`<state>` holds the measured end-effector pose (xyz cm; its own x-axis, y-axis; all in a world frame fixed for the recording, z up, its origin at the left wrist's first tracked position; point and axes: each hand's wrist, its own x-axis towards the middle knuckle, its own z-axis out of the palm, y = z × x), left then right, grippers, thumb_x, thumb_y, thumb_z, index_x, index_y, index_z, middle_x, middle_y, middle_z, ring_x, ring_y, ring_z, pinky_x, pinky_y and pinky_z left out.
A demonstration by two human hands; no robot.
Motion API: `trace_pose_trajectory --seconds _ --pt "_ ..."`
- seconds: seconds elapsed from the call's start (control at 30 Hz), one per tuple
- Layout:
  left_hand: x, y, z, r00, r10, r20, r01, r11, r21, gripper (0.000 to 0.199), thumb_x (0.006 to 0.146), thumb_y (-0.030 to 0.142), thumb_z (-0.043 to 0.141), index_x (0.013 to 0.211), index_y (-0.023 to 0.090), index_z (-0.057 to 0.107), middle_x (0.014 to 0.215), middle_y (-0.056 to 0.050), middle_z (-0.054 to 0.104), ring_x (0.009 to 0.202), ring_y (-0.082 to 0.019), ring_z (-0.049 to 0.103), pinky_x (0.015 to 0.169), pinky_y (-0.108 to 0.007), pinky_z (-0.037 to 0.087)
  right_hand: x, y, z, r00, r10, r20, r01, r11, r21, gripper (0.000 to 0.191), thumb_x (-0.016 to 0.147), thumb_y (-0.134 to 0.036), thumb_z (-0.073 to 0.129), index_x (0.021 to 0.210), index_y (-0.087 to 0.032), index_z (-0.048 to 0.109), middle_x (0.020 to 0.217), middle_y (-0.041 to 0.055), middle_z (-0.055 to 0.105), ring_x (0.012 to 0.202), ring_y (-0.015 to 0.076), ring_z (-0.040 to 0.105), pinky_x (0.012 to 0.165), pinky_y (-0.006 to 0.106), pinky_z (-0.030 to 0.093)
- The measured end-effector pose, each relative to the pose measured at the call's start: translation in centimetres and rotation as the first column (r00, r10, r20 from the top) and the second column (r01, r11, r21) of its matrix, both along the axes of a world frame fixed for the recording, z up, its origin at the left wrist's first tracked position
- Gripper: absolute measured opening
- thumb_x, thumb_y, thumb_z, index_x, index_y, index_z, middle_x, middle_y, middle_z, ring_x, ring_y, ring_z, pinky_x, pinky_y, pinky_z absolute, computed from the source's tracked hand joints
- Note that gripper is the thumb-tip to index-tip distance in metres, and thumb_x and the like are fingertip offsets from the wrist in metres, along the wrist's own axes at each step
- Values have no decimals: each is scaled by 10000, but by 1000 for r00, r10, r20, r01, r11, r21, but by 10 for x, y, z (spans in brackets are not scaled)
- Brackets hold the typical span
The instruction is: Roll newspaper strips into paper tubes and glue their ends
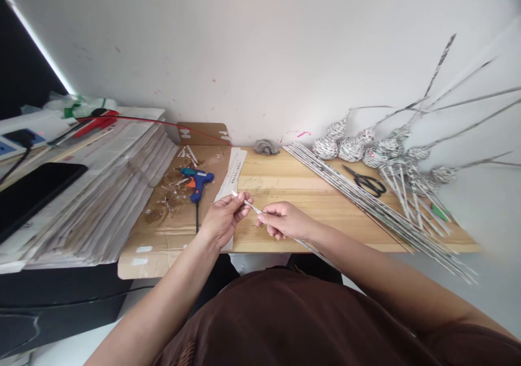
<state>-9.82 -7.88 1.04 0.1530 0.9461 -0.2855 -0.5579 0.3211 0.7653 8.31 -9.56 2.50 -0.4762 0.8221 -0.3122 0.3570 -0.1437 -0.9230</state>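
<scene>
A thin rolled newspaper stick (254,209) stretches between my two hands over the front part of the wooden table. My left hand (228,214) pinches it close to its pale upper end. Farther down, my right hand (283,219) has its fingers closed on the same stick, whose long tail runs back beneath my right forearm. Just left of my left hand lies a blue glue gun (199,184) on a stained cardboard sheet (163,241). A printed paper strip (235,171) sits behind my left hand.
A bundle of newspaper sticks (366,200) crosses the table at right, beside black scissors (368,183). Several woven paper gourd shapes (350,148) with long stems line the wall. Stacked newspapers (138,176) with a phone (40,192) stand left. A grey cloth (266,147) lies at the back.
</scene>
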Motion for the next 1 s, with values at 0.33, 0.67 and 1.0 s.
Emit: trace_pose_trajectory --seconds 0.33,0.67,1.0 --pt "-7 9 -1 995 97 0 -97 995 25 70 776 119 647 795 63 684 761 -77 668 583 -59 609 549 -106 532 21 -7 0 999 -20 43 24 995 -96 381 841 -494 531 881 -140 667 602 5 581 457 75 500 468 203 384" --pt "-15 22 4 978 180 105 -176 983 -48 125 839 84 549 782 55 657 757 -90 658 583 -66 616 518 -100 531 64 -30 9 989 56 135 -34 987 -156 488 903 -547 328 801 -154 598 457 -53 391 361 77 308 397 211 258" --pt "-9 17 4 983 131 129 -127 991 -39 119 830 58 552 834 39 670 778 -95 664 593 -67 624 555 -107 545 56 -18 17 949 72 306 -114 986 123 432 928 -502 315 839 -174 582 591 -9 483 493 107 453 521 240 372"
